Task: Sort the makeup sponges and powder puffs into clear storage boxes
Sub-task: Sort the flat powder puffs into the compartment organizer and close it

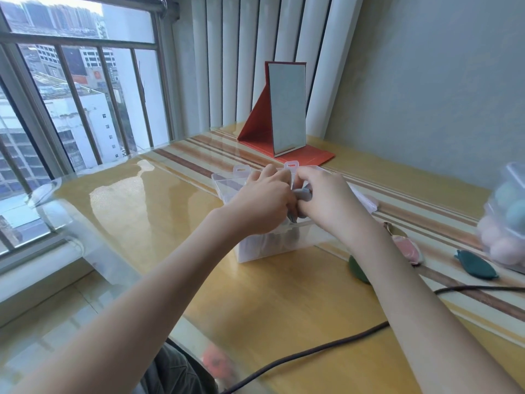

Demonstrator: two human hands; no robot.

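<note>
Both hands over the clear box (272, 245) at mid-table: my left hand (267, 200) and right hand (326, 200) pinch a grey puff (302, 194) between curled fingers, just above the open top. Risk, I'd say: push too hard and the light box tips or skids on the glossy table (142, 200) (nothing braces it). The puff looks soft, flat, squashed. More wait near right: pink puff (409, 248), teal puff (477, 267).
</note>
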